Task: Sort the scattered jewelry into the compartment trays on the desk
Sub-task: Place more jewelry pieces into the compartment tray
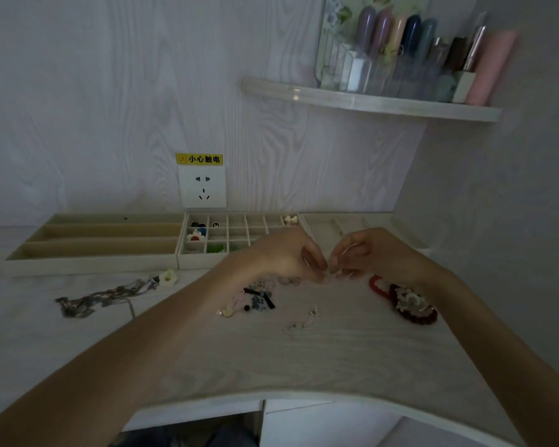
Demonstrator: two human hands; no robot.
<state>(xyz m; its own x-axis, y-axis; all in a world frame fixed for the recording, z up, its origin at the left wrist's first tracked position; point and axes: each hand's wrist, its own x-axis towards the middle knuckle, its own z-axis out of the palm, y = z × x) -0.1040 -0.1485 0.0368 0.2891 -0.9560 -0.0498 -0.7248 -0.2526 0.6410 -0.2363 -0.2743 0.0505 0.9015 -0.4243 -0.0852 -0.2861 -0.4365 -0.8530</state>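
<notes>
Both hands, left and right, pinch a small pale jewelry piece between them.

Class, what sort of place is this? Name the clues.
Probably a dressing table in a home bedroom: a wall shelf of cosmetics bottles, compartment trays against the wall, and jewelry such as a chain necklace scattered on the desk.

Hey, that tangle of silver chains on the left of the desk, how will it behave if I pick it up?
The silver chains lie in a loose, sprawling heap, so they will probably hang floppy and not keep their shape. Several strands look knotted together, so lifting one likely drags the rest along. A thin loose end trails toward the desk edge and may snag.
</notes>
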